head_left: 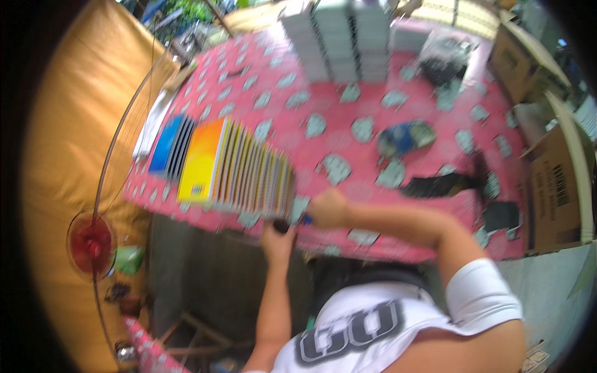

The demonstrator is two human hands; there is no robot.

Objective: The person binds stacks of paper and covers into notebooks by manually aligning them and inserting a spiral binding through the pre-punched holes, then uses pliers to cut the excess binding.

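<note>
Two bare hands, the left hand [276, 244] and the right hand [328, 208], work close together at the near edge of a pink, white-patterned bench [286, 124], just beside the right end of a long row of yellow-covered books [202, 163]. The left hand appears closed on a dark, rounded object [281, 225]; the right is curled in a fist, with a small blue object [307, 219] showing at its front. Motion blur keeps both items from being identified.

At front left, the yellow-covered books are gathered and lined up, their edges slightly staggered toward the hands. A smaller group of blue-covered books [164, 148] sits just beside them on the left. That much of the arranging looks done; nothing visible binds or wraps the row, and neither hand clearly grips a book.

Across the bench, tall white stacks [336, 46] stand well apart from the hands; whether they are finished or waiting cannot be told. A clear plastic bag [446, 56] lies near them, while a blue patterned bundle [401, 139] and a dark strip [435, 185] lie loose to the right, beyond which stand open cardboard boxes [556, 186], their contents largely hidden.
</note>
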